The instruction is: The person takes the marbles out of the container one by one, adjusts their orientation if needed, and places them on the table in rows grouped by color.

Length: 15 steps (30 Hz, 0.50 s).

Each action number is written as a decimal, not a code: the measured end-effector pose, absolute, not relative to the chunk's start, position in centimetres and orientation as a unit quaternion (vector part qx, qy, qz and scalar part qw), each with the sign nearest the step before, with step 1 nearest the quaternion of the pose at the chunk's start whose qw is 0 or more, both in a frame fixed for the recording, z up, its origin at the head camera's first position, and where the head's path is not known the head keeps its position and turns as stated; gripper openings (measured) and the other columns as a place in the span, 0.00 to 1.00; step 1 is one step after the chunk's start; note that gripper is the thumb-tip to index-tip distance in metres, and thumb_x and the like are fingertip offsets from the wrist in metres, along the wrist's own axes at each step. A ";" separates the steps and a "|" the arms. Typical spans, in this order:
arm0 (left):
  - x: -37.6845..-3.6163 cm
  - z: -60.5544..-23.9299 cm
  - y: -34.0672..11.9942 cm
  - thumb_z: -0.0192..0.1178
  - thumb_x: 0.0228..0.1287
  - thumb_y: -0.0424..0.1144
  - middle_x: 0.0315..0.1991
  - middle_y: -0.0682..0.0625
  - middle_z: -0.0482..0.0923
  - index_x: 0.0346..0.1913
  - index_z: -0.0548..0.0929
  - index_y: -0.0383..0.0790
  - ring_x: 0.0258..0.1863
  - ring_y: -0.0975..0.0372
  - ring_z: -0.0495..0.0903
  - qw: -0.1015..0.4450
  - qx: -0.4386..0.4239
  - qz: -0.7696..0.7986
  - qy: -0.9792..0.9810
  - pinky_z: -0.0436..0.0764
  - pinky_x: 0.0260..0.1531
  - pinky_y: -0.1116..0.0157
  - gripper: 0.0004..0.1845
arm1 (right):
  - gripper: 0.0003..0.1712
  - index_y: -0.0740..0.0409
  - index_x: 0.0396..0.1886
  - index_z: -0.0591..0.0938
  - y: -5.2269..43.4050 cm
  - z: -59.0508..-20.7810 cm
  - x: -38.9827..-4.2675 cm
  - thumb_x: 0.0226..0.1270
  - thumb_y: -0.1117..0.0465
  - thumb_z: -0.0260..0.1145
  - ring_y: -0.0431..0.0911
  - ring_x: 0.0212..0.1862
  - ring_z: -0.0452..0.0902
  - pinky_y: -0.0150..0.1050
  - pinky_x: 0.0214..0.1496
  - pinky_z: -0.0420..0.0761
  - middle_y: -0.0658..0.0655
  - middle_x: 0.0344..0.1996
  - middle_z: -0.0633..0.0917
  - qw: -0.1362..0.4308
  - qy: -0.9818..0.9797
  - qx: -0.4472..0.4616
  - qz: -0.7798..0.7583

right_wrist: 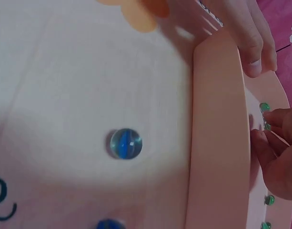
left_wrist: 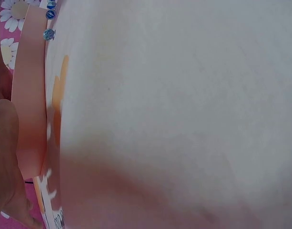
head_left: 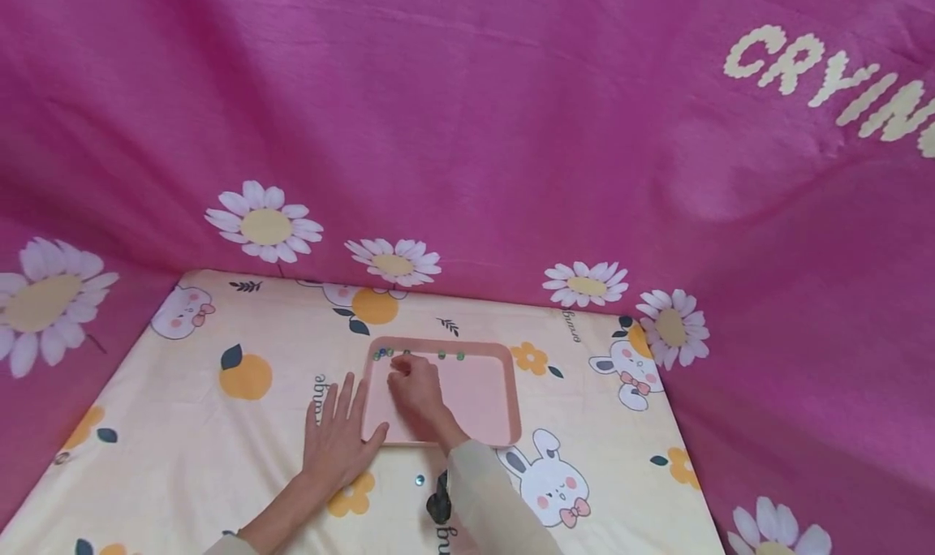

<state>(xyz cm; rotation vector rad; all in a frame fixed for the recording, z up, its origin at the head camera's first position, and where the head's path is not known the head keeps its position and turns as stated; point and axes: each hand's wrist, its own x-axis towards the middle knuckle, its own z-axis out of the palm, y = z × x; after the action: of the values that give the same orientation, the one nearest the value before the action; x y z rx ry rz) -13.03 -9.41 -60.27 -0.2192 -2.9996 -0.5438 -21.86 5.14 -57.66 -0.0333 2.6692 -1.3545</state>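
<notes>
My right hand [head_left: 418, 386] reaches into a shallow pink tray [head_left: 513, 401], its fingers bent over the far left part. In the right wrist view the thumb [right_wrist: 261, 147] and forefinger stand apart, close to a green marble [right_wrist: 267, 126]; I see nothing clearly held. Several green marbles [head_left: 441, 354] and a blue marble [head_left: 382, 352] lie along the tray's far wall. My left hand [head_left: 338, 437] rests flat on the cloth, fingers spread, thumb by the tray's near left corner. Outside the near wall lies a clear marble with a blue swirl [right_wrist: 126, 143].
A cream cloth [head_left: 292, 344] printed with rabbits, oranges and flowers covers the table. Pink fabric [head_left: 467, 133] with daisies hangs behind and at both sides. Another blue marble [right_wrist: 110, 224] lies at the lower edge of the right wrist view. A dark object [head_left: 440, 500] shows beside the right sleeve.
</notes>
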 end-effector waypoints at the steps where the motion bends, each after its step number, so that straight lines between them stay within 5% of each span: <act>1: -13.0 -60.4 -9.4 0.54 0.67 0.62 0.77 0.37 0.52 0.78 0.58 0.37 0.74 0.40 0.51 0.042 -0.071 -0.178 -0.981 0.48 0.68 0.35 0.45 | 0.17 0.59 0.56 0.84 5.1 -57.8 -21.9 0.69 0.68 0.64 0.47 0.50 0.82 0.42 0.58 0.79 0.54 0.47 0.87 0.070 0.889 -0.008 -0.453; 15: -13.0 -60.5 -9.5 0.55 0.66 0.62 0.77 0.37 0.54 0.77 0.59 0.38 0.74 0.40 0.53 0.057 -0.071 -0.176 -0.980 0.50 0.68 0.35 0.45 | 0.13 0.60 0.51 0.87 3.8 -58.9 -22.6 0.68 0.65 0.68 0.43 0.45 0.85 0.37 0.53 0.82 0.52 0.40 0.89 0.038 0.846 0.028 -0.532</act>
<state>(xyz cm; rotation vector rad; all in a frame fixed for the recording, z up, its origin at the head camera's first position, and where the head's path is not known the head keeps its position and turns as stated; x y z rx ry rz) -13.05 -9.48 -60.55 -0.2156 -2.9717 -0.5338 -22.56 3.83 -58.92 0.0860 2.5940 -1.6304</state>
